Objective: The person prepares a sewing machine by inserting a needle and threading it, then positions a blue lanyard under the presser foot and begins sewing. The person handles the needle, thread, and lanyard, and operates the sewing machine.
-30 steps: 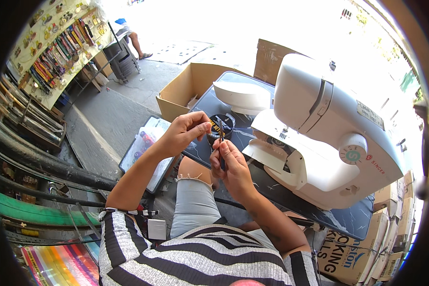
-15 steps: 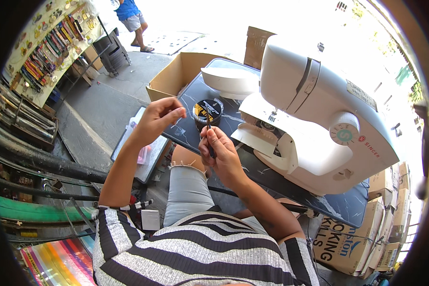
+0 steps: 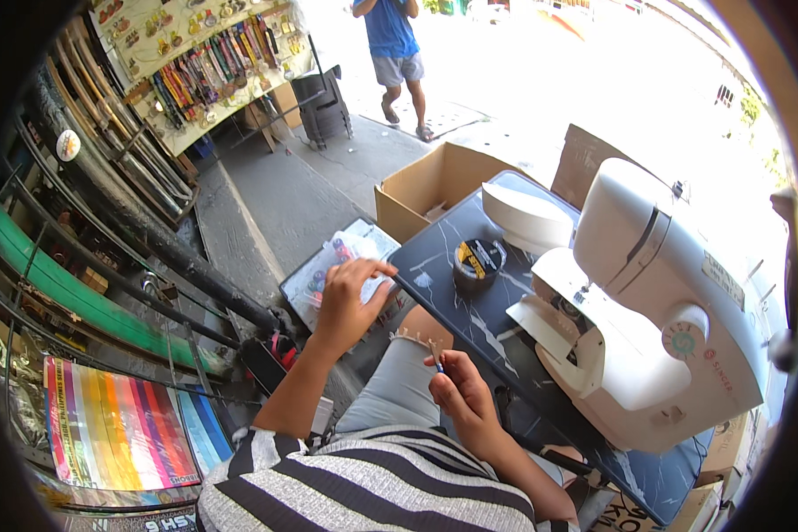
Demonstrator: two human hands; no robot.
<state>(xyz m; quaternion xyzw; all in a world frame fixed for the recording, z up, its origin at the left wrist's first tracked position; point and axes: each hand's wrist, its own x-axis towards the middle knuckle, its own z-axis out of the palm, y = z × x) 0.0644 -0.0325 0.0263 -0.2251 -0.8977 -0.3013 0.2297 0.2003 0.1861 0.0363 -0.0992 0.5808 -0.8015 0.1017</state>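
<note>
Thread box [image 3: 337, 266]: clear, flat plastic case of coloured spools, lying low to the person's left, off the table's near-left corner and below its top. Long axis runs from near-left to far-right. Of the two hands it lies closer to the left one.

Left hand [image 3: 350, 297]: arm stretched forward and down, palm down, fingers spread and lightly curled over the near edge of the thread box. Fingertips appear to rest on the lid; nothing is gripped. Whether a spool is pinched beneath the fingers cannot be told.

Right hand [image 3: 461, 395]: held above the lap, just beside the table's near edge, well apart from the thread box. Fingers closed; thumb and forefinger pinch a small slim tool [image 3: 438, 362] with a blue tip, standing roughly upright out of the fist. Its exact kind is too small to tell.

Table [image 3: 505, 341]: dark, marbled top to the person's right front. Carries a white sewing machine [image 3: 661, 301], a small dark round tin [image 3: 476, 263] and a white oval lid or cover [image 3: 528, 213].

Cardboard box [image 3: 434, 186]: open, on the ground beyond the table's far-left corner.
</note>
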